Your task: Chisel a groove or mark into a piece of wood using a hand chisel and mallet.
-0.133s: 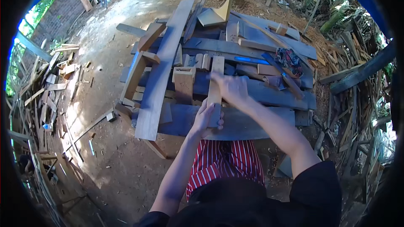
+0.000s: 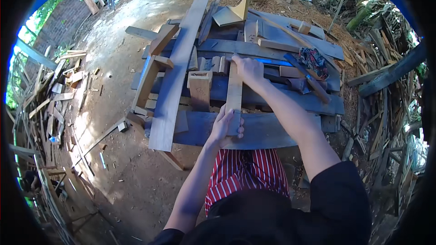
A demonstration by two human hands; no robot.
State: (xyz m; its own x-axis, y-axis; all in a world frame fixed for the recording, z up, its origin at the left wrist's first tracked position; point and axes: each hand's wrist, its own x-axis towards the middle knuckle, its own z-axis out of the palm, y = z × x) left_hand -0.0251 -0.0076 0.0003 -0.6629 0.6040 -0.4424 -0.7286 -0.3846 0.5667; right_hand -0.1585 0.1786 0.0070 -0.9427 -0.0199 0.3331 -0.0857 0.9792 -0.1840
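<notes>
A narrow flat piece of wood [image 2: 234,88] points away from me over the workbench. Its near end is gripped by my left hand [image 2: 221,129], thumb on top and fingertips round the right edge. At the far end, my right hand [image 2: 250,70] is closed and pressed on the wood's upper face; whatever may be under its fingers is hidden. Just left of the piece stands a wooden block with a hollowed top [image 2: 200,91]. Small wood blocks [image 2: 219,65] sit beyond it.
A long plank [image 2: 179,70] crosses the slatted bench [image 2: 281,129] at left. To the right lie a crumpled dark patterned cloth [image 2: 313,62], a blue-edged tool [image 2: 297,67] and a brown cylinder [image 2: 297,85]. Scrap-wood piles [image 2: 54,104] flank the dirt ground.
My right hand has slid away from me along the wood to its far end, uncovering the middle. My left hand keeps its grip at the near end.
</notes>
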